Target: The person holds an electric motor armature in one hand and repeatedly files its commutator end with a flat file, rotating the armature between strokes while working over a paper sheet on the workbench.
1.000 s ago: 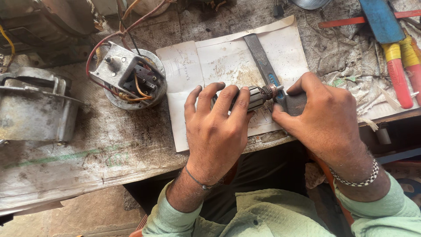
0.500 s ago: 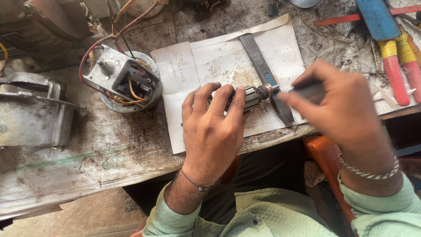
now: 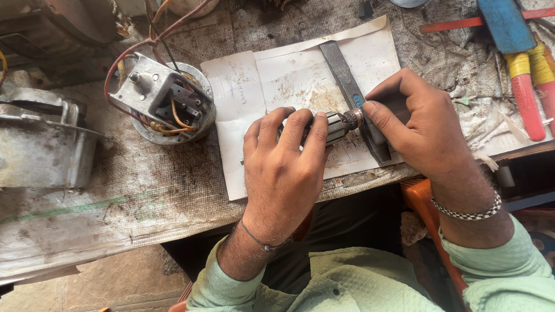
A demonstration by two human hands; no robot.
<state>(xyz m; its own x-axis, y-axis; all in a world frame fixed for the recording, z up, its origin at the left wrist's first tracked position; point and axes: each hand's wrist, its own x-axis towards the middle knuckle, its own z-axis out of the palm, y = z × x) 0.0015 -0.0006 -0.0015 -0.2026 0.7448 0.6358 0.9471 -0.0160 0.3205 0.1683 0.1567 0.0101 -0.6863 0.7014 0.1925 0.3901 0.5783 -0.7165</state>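
Armature (image 3: 335, 126) mostly hidden under left hand (image 3: 283, 173), right hand (image 3: 422, 130) covering file (image 3: 352, 92)

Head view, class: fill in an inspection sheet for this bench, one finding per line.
Surface: worn, stained bench with paper sheets on it.
Job's things: motor rotor on the paper; flat metal strip beneath.
Clutter: open motor unit, metal housing, red and yellow handled tools.
Grippers: left hand clasps the rotor; right hand pinches its end.
Cables: red and orange wires at the motor unit.
Surroundings: orange stool.
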